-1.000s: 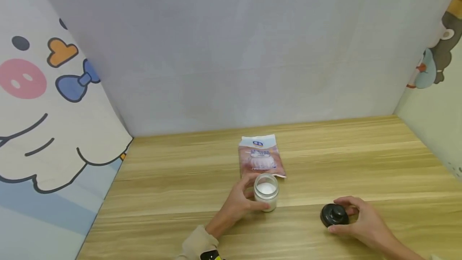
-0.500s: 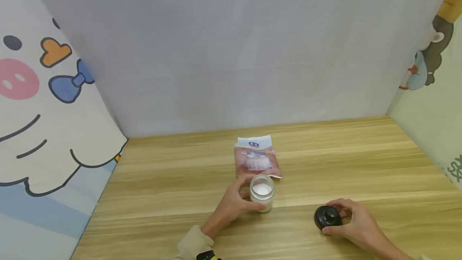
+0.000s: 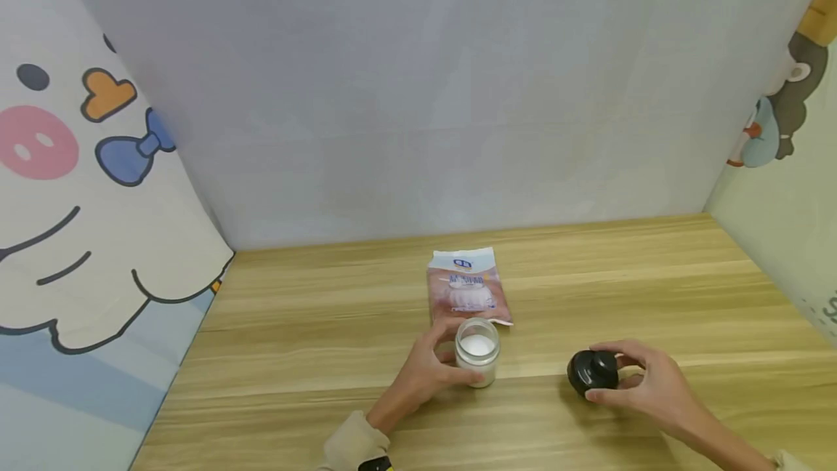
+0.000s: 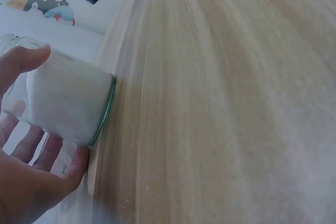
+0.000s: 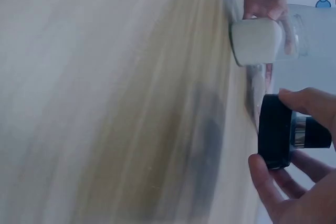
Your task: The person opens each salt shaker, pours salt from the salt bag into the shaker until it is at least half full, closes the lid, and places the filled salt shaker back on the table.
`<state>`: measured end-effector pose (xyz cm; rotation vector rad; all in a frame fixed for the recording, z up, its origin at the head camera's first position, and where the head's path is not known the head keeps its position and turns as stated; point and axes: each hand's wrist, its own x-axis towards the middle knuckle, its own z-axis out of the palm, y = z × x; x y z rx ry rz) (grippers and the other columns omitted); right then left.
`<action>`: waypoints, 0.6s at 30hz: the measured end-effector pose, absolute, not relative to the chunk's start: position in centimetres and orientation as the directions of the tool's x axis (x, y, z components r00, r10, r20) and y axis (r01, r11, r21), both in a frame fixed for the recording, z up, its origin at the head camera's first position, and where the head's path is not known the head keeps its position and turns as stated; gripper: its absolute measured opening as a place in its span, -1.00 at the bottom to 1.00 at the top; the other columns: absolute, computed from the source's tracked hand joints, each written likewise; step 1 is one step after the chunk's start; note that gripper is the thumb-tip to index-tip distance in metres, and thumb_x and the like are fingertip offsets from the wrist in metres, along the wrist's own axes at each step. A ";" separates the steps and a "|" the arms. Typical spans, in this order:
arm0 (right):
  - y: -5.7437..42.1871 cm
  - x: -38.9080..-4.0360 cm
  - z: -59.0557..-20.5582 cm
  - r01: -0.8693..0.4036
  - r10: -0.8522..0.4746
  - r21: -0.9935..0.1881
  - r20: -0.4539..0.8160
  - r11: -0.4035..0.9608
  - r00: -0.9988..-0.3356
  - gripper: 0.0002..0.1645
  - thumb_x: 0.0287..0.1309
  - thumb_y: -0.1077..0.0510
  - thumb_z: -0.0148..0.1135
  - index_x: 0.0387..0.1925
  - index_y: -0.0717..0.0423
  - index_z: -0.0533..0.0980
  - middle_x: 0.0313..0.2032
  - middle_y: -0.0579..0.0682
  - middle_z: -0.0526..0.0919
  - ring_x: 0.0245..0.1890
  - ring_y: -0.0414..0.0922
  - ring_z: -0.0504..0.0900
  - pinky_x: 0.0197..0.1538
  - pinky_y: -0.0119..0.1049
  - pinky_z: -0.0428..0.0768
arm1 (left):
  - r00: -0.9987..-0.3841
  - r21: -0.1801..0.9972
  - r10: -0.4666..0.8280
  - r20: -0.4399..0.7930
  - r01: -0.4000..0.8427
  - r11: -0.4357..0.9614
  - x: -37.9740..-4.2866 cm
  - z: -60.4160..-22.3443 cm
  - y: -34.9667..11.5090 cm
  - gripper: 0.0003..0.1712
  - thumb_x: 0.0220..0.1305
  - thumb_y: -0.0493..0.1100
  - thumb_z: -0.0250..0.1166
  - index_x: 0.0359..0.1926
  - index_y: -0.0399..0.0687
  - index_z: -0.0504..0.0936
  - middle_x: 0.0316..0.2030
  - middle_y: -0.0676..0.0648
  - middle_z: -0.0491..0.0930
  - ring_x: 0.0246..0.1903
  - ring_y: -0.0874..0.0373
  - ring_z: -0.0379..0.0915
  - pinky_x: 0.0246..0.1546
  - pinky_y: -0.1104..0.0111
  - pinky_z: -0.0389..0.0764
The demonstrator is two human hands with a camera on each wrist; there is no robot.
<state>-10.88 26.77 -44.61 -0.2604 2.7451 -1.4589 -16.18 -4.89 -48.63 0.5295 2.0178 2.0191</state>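
Note:
A glass jar [image 3: 477,363] partly filled with white powder stands upright and uncovered on the table. My left hand [image 3: 428,368] grips its side, thumb in front and fingers behind, as the left wrist view also shows around the jar [image 4: 68,95]. To the right, my right hand [image 3: 654,384] holds a black lid [image 3: 591,373] with a round knob on top. In the right wrist view the lid [image 5: 275,132] is pinched at its rim between thumb and fingers, apart from the tabletop, and a silvery band circles the knob's neck.
Behind the jar a pink and white printed packet [image 3: 467,289] lies flat on the wooden table [image 3: 314,311]. A grey-white wall [image 3: 425,93] rises at the table's back edge. Cartoon-printed panels [image 3: 150,238] flank it on both sides.
My right hand has lifted the black lid from the tabletop and tilted it slightly. My left hand keeps its grip on the jar, which has not moved on the table.

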 end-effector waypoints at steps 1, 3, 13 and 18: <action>26.8 -11.0 -44.4 -0.165 -0.170 -0.836 0.087 0.523 -0.982 -0.34 -0.23 0.16 0.57 0.00 0.22 0.53 -0.11 0.13 0.55 -0.27 -0.18 0.57 -0.33 -0.36 0.67 | -0.907 0.996 0.413 0.085 0.085 -0.019 -16.2 -48.7 -4.9 -0.21 -0.20 -0.41 0.53 0.13 -0.04 0.45 0.06 -0.16 0.47 -0.03 0.00 0.50 -0.01 0.25 0.59; 26.6 -11.4 -44.0 -0.221 -0.189 -0.850 0.146 0.479 -0.971 -0.36 -0.23 0.20 0.56 -0.01 0.22 0.53 -0.13 0.13 0.55 -0.28 -0.23 0.58 -0.34 -0.36 0.68 | -0.907 0.996 0.412 0.083 0.085 -0.013 -16.2 -48.7 -4.9 -0.21 -0.20 -0.40 0.53 0.13 -0.02 0.45 0.06 -0.15 0.47 -0.02 0.03 0.49 0.00 0.25 0.59; 25.7 -13.0 -41.5 -0.320 -0.208 -0.798 0.246 0.510 -0.947 -0.42 -0.22 0.16 0.56 -0.05 0.09 0.56 -0.11 -0.01 0.54 -0.24 -0.26 0.52 -0.37 -0.41 0.64 | -0.909 0.997 0.409 0.080 0.083 -0.010 -16.2 -48.8 -4.9 -0.21 -0.20 -0.41 0.53 0.14 -0.04 0.45 0.05 -0.17 0.48 -0.07 0.00 0.52 -0.03 0.25 0.60; 25.1 -13.6 -40.8 -0.342 -0.229 -0.778 0.257 0.527 -0.939 -0.42 -0.21 0.13 0.57 -0.05 0.02 0.57 -0.11 -0.08 0.52 -0.25 -0.23 0.50 -0.34 -0.42 0.64 | -0.905 0.996 0.416 0.085 0.083 -0.021 -16.2 -48.7 -4.9 -0.23 -0.17 -0.40 0.52 0.13 -0.05 0.45 0.05 -0.16 0.48 -0.04 -0.02 0.50 -0.02 0.23 0.60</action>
